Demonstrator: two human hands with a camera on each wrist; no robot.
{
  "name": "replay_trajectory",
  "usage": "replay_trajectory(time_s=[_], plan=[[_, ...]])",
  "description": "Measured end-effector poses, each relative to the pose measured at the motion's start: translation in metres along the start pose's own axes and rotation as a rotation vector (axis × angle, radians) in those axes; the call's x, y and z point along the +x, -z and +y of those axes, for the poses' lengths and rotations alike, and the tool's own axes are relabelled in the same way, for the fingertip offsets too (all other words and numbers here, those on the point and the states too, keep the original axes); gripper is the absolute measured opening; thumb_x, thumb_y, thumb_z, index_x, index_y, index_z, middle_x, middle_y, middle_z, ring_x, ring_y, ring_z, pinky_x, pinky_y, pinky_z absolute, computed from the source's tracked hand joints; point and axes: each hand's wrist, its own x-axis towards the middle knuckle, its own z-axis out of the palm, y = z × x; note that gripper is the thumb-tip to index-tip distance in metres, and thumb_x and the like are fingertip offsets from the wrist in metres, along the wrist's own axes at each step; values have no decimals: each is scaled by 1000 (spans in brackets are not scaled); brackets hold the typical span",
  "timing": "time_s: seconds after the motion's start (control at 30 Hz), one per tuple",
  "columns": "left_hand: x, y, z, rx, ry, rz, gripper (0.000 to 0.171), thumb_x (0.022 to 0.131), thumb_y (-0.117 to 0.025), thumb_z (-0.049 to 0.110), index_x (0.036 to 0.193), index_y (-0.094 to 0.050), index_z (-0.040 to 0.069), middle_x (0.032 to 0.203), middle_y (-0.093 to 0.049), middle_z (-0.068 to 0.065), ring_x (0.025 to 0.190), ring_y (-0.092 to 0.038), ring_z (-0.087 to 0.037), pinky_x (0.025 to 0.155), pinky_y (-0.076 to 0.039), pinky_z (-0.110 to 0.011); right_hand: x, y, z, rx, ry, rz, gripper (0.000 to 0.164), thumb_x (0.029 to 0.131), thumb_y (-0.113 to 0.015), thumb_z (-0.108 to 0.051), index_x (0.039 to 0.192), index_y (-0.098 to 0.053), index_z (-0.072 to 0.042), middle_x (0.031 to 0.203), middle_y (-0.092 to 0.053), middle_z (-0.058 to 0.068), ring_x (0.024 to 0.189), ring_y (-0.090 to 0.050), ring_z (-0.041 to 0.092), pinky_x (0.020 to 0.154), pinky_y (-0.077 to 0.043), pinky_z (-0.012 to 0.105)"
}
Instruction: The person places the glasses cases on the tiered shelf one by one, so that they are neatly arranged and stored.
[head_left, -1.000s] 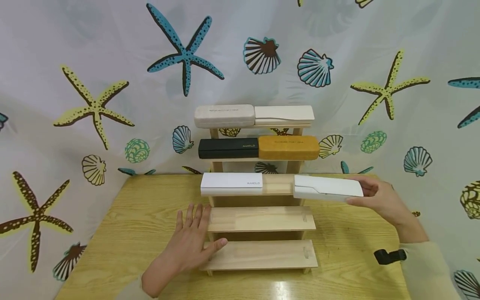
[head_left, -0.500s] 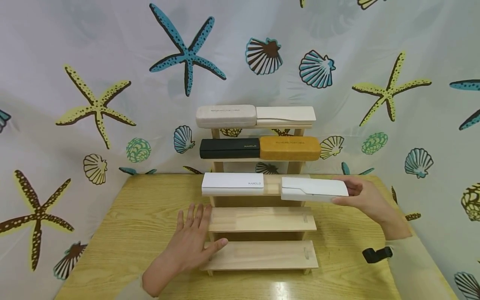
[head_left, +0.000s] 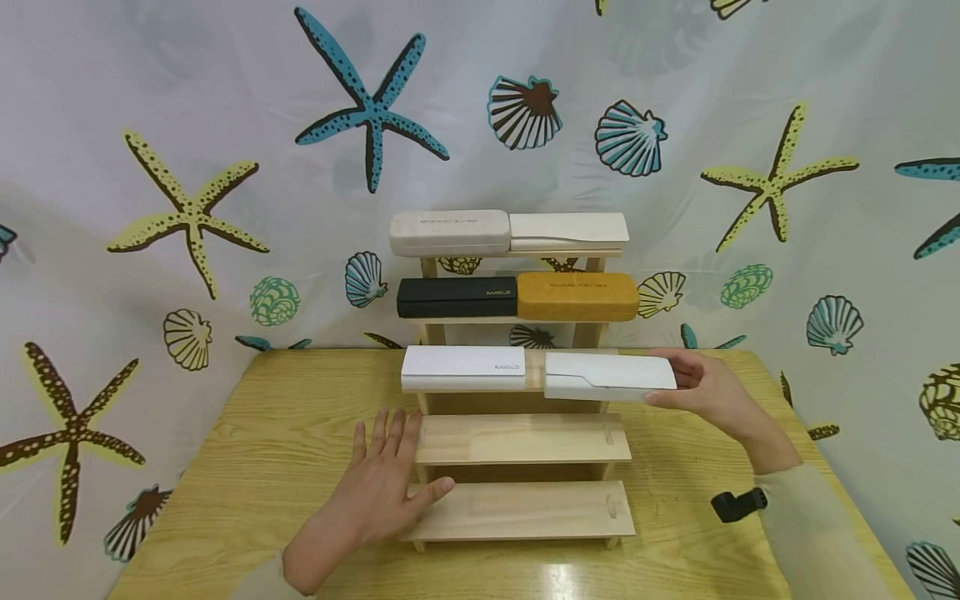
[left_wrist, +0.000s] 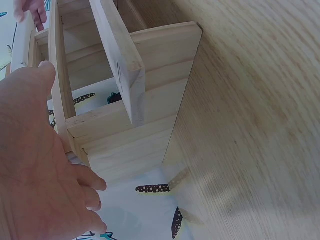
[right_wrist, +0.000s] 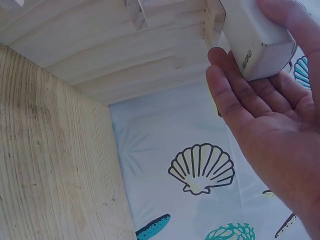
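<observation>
My right hand [head_left: 708,392] holds a white glasses case [head_left: 609,372] by its right end, at the right half of the middle tier of a stepped wooden rack [head_left: 525,437]. In the right wrist view the thumb and fingers wrap the end of that white case [right_wrist: 257,42]. A narrow gap parts it from another white case [head_left: 463,367] with lettering, lying on the left of the same tier. My left hand [head_left: 378,483] rests with spread, straight fingers against the rack's left side; the left wrist view shows its thumb along the rack's edge [left_wrist: 59,85].
Higher up sit a black case [head_left: 457,297] and a mustard case [head_left: 577,296]. On the top tier lie a light grey case [head_left: 450,232] and a cream case [head_left: 568,231]. The rack stands on a wooden table [head_left: 300,417] before a seashell-print curtain [head_left: 480,50].
My right hand has moved left with the white case, bringing it over the middle tier and closer to the lettered white case. My left hand has stayed in place.
</observation>
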Motion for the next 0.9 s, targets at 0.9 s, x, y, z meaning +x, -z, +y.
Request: replay_trajectory(time_s=[0.9], plan=[[0,-3,0,2,7,4,102,100,-60,63,166,-20,-4,167,-27,-35,159,-14,-54,123,-11,-78,10,-14,-7,25,20,-27,66,91,-83,-12,149,-53,0,136,-64,26,108,-71,14,86,-61,27]])
